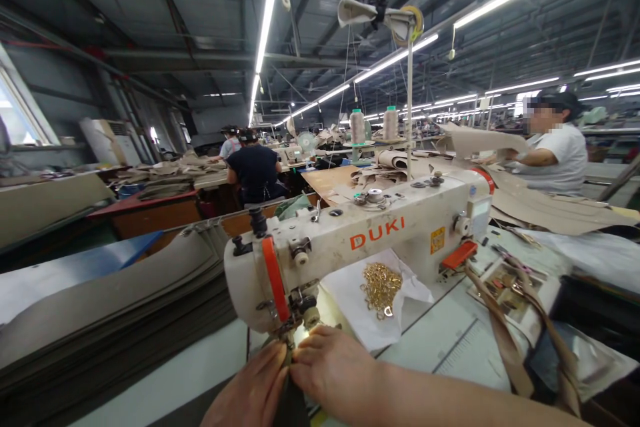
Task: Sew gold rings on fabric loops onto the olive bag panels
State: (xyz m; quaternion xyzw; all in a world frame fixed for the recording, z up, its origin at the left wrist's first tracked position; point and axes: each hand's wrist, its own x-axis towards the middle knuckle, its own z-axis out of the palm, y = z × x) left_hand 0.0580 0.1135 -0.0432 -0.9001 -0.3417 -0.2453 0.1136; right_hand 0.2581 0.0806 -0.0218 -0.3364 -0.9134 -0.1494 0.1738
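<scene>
A white sewing machine point(320, 247) with orange lettering stands in front of me, its lamp lighting the needle area. My left hand point(255, 380) is at the left of the presser foot, fingers closed on a dark olive fabric piece point(293, 403). Close beside it, my right hand point(335, 367) pinches the same piece from the right, fingertips near the needle. The fabric runs down toward me between both hands. Its edge under the foot is mostly hidden by my fingers.
Gold metal rings point(383, 287) lie on white paper point(345, 293) behind my right hand. Stacked grey-brown panels point(150, 293) fill the left side. Straps point(500, 340) and a parts tray point(515, 297) lie right. A co-worker point(560, 147) handles beige material; others work farther back.
</scene>
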